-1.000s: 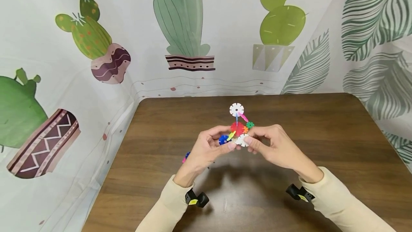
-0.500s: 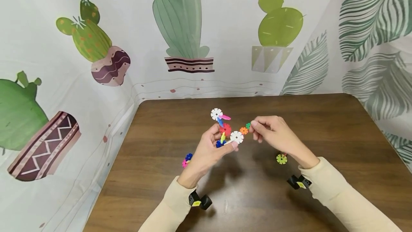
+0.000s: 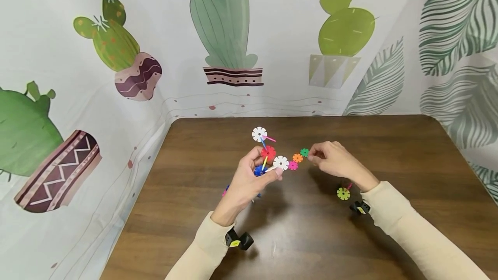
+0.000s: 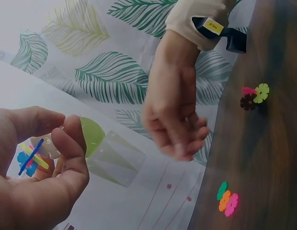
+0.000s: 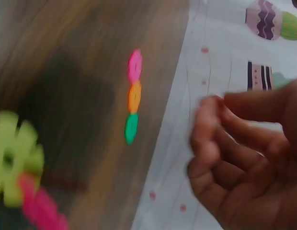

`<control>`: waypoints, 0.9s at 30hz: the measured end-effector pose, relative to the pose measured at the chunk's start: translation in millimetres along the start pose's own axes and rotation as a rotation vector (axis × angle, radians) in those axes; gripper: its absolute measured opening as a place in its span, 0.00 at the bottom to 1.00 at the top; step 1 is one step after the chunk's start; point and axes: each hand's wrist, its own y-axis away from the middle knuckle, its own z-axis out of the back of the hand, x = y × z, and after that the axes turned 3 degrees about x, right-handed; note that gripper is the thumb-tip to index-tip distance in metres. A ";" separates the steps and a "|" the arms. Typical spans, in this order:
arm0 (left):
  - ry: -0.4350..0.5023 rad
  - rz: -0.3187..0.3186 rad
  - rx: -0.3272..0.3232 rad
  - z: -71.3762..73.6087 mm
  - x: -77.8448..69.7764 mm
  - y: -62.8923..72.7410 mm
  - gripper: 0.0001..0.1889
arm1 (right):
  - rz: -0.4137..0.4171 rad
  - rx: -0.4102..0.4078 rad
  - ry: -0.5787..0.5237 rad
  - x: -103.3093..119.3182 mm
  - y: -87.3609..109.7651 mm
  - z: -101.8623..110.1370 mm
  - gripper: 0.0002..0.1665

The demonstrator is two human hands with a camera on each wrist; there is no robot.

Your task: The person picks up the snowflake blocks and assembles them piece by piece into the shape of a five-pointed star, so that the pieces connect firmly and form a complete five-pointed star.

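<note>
In the head view my left hand (image 3: 249, 180) pinches a linked model of notched plastic snowflake discs above the table. A white disc (image 3: 280, 163) sits at the thumb tip, with a red disc (image 3: 268, 153), a blue disc (image 3: 260, 170) and a far white disc (image 3: 259, 134) joined in. A short chain of pink, orange (image 3: 297, 157) and green discs lies on the table, apart from the model, as the left wrist view shows. Just right of the green disc (image 3: 304, 152) hovers my right hand (image 3: 336, 159), its fingers loosely bent around nothing.
A yellow-green disc (image 3: 343, 193) joined to pink and dark brown pieces lies near the right wrist. More discs (image 3: 225, 191) are partly hidden behind the left forearm. The brown table (image 3: 311, 237) meets a cactus-print cloth (image 3: 288, 55) at the back.
Earlier both hands were together at the model. Then my right hand moved right with its fingers at the green disc; now it has let go of the three-disc chain. The left hand has shifted left.
</note>
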 end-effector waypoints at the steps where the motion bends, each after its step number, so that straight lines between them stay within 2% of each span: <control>1: -0.006 0.002 -0.001 0.1 0.7 0.2 0.20 | -0.002 0.028 0.026 -2.7 5.0 1.4 0.06; 6: -0.018 0.008 0.000 2.8 2.2 0.6 0.20 | -0.027 0.150 0.178 -14.9 35.7 5.3 0.03; 11: -0.006 -0.032 -0.025 12.3 -3.8 -1.2 0.20 | -0.094 0.167 0.339 -24.4 60.1 -0.3 0.20; 15: -0.012 -0.063 -0.064 23.6 -13.9 0.5 0.18 | -0.125 0.146 0.362 -26.4 70.8 -7.0 0.28; 18: -0.032 -0.078 -0.088 33.6 -21.7 3.6 0.16 | -0.082 0.101 0.360 -18.5 69.0 -12.0 0.28; 21: -0.045 -0.085 -0.112 40.2 -26.0 6.8 0.16 | 0.019 0.058 0.340 -3.8 60.7 -19.3 0.27; 24: -0.038 -0.091 -0.113 41.3 -27.2 8.5 0.15 | 0.115 0.038 0.313 12.0 50.3 -26.7 0.25; 27: -0.022 -0.091 -0.090 39.0 -26.2 9.7 0.16 | 0.150 0.027 0.298 22.4 42.9 -31.0 0.24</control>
